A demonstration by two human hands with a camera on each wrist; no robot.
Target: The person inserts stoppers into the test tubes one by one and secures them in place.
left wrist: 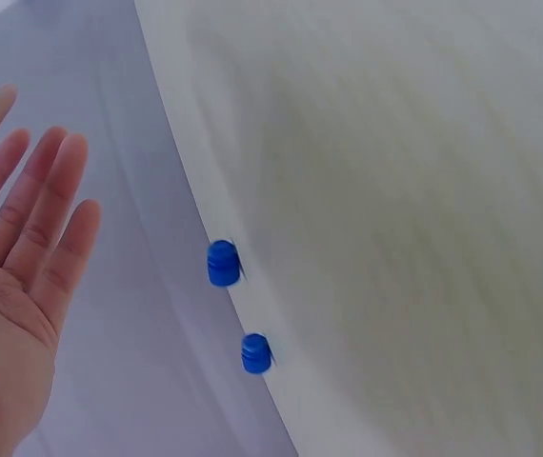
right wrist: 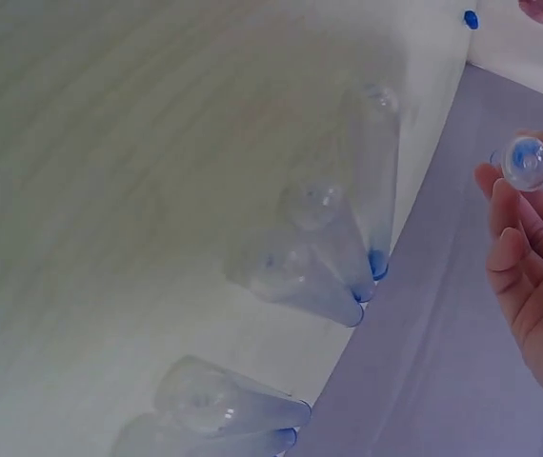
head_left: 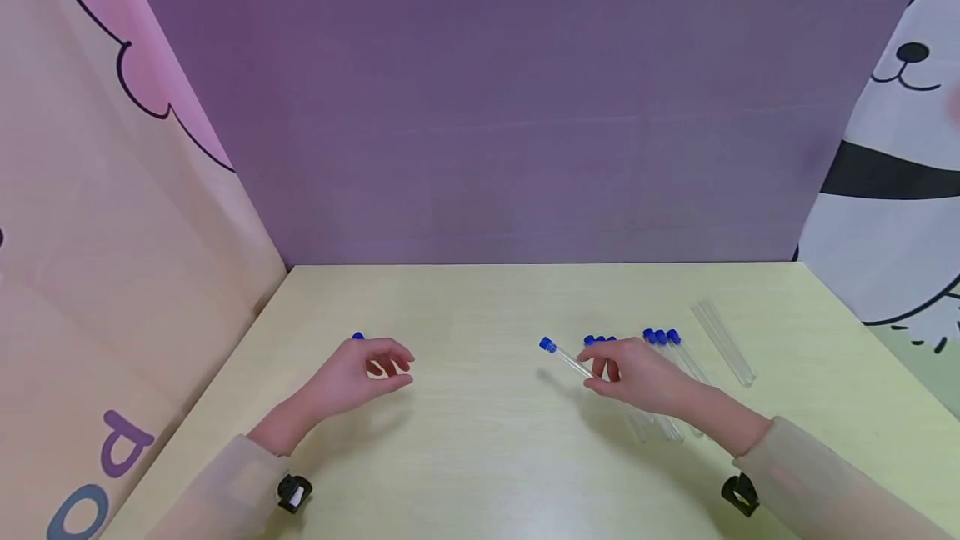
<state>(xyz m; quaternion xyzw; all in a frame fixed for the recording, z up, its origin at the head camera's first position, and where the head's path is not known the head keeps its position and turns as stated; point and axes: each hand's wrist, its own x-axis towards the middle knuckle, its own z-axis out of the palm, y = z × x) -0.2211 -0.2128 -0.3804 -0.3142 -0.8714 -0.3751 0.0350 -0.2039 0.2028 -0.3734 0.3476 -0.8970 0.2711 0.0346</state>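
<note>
My right hand (head_left: 641, 373) pinches a clear test tube (head_left: 573, 365) between thumb and fingers. Its blue cap (head_left: 548, 345) points up and to the left, and in the right wrist view the tube's rounded end (right wrist: 527, 164) faces the camera. Behind and below this hand lie more capped tubes (head_left: 686, 361), partly hidden by it. My left hand (head_left: 363, 372) hovers over the left of the table, fingers loosely bent and holding nothing. Just past it shows a blue cap (head_left: 357, 335); the left wrist view has two such caps (left wrist: 223, 264), side by side.
Clear strips or tubes (head_left: 723, 342) without visible caps lie at the table's right. The pale wooden table (head_left: 465, 457) ends at a purple backdrop (head_left: 480, 123). Printed cloth walls stand left (head_left: 135, 273) and right (head_left: 885, 248).
</note>
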